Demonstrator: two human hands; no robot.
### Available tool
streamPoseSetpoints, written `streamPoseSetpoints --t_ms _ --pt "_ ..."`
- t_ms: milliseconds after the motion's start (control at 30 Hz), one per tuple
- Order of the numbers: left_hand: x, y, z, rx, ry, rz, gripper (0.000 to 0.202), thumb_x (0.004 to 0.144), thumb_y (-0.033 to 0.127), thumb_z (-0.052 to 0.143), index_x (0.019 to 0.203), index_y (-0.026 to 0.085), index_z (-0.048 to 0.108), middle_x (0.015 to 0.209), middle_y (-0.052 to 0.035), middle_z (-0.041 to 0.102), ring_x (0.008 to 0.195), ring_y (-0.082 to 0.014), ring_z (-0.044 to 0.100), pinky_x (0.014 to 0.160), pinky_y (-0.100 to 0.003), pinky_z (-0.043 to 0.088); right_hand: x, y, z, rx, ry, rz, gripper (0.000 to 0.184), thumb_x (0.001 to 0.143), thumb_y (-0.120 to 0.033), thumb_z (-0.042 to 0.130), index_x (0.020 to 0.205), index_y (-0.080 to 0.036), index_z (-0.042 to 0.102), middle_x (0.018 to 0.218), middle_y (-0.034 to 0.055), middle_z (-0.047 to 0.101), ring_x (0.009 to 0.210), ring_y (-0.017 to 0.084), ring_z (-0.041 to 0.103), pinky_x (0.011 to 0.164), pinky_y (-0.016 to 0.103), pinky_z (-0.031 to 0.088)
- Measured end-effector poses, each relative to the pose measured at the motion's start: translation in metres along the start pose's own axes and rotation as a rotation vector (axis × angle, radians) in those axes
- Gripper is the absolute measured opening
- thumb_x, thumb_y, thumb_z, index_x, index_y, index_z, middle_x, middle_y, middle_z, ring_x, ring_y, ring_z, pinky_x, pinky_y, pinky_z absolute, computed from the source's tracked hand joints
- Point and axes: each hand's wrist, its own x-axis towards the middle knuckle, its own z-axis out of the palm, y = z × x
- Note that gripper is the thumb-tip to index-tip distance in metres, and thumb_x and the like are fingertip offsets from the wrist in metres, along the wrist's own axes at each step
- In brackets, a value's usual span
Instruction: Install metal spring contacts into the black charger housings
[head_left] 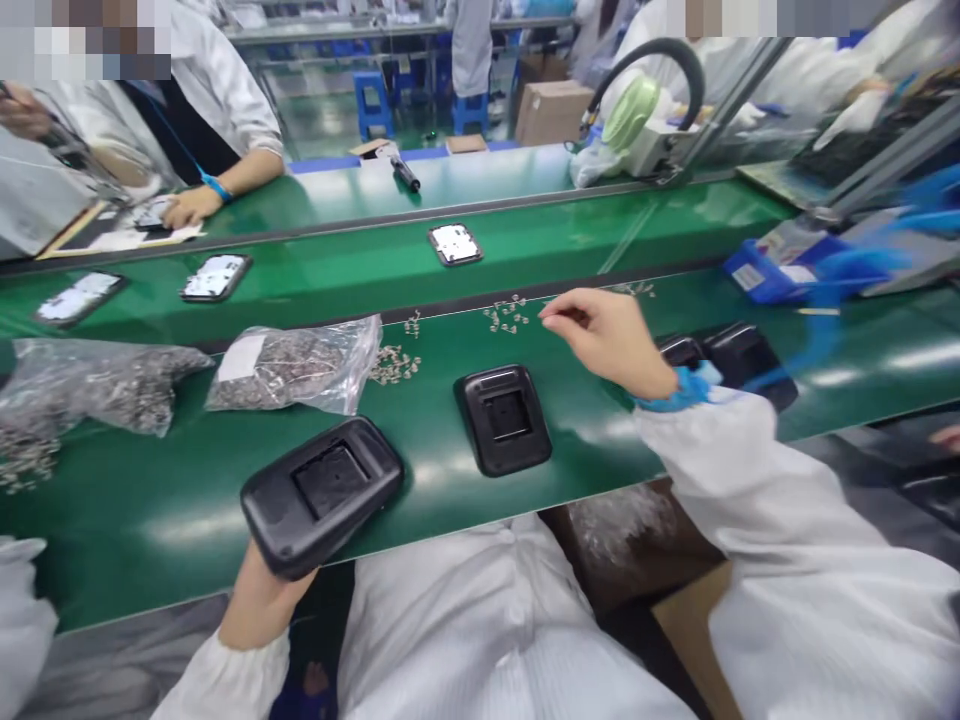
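Note:
A black plastic housing (322,495) with a square recess rests tilted on my left hand (262,600), whose fingers are hidden underneath it. My right hand (609,338) hovers over the green bench, its thumb and fingertips pinched together. Whether something tiny sits between them I cannot make out. Just left of those fingertips lies a loose scatter of small metal parts (506,316). A second black housing (508,420) lies flat on the bench between my hands. Past my right wrist are more black housings (742,360), partly hidden by the arm.
Clear bags of small metal parts (289,370) lie at left, with a loose heap (395,365) beside one. Several devices with white boards (454,243) sit on the green strip beyond the dark rail. A blue bin (780,270) stands right. Across, a co-worker's hand (193,205) touches a device.

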Motion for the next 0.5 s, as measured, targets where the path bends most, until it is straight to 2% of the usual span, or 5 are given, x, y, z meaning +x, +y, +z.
streamPoseSetpoints --t_ms 100,167,267,400,500 --pt "0.001 0.003 0.013 -0.131 -0.02 -0.062 0.055 0.064 0.061 0.088 0.101 0.022 0.074 0.106 -0.0092 0.076 0.118 -0.0374 0.068 0.107 -0.056 0.057 0.02 0.026 0.035 -0.19 -0.133 0.048 0.013 0.089 -0.027 0.065 0.084 -0.021 0.075 0.086 0.007 0.076 0.081 0.026 0.069 0.081 0.04 0.052" --pt "-0.003 0.003 0.022 -0.248 -0.054 -0.162 0.055 0.063 0.051 0.09 0.105 0.021 0.072 0.102 -0.0087 0.076 0.106 -0.0333 0.072 0.096 -0.049 0.063 0.033 0.046 0.053 -0.277 -0.208 0.077 0.009 0.086 -0.026 0.069 0.084 -0.02 0.075 0.091 0.0096 0.077 0.087 0.028 0.069 0.085 0.041 0.051" --pt "-0.015 -0.001 0.025 -0.305 0.002 -0.224 0.051 0.06 0.032 0.089 0.105 0.019 0.067 0.096 -0.0048 0.073 0.093 -0.0246 0.071 0.085 -0.037 0.063 0.042 0.064 0.072 -0.306 -0.289 0.097 0.005 0.08 -0.021 0.076 0.084 -0.02 0.074 0.091 0.0096 0.076 0.086 0.027 0.067 0.084 0.04 0.05" --pt "-0.028 -0.007 0.013 0.123 0.174 -0.076 0.045 0.064 0.024 0.076 0.105 0.019 0.059 0.089 -0.002 0.063 0.076 -0.0179 0.062 0.07 -0.03 0.056 0.04 0.071 0.081 -0.31 -0.305 0.16 0.02 0.076 -0.01 0.078 0.066 -0.021 0.065 0.07 0.0045 0.067 0.071 0.021 0.058 0.076 0.035 0.044" --pt "-0.025 -0.005 0.004 0.613 0.339 0.179 0.054 0.068 0.021 0.071 0.119 0.016 0.054 0.112 -0.013 0.058 0.103 -0.0285 0.06 0.09 -0.044 0.054 0.039 0.072 0.077 -0.327 -0.254 0.216 0.03 0.073 -0.009 0.083 0.061 -0.022 0.059 0.062 0.0009 0.058 0.064 0.016 0.049 0.073 0.035 0.039"
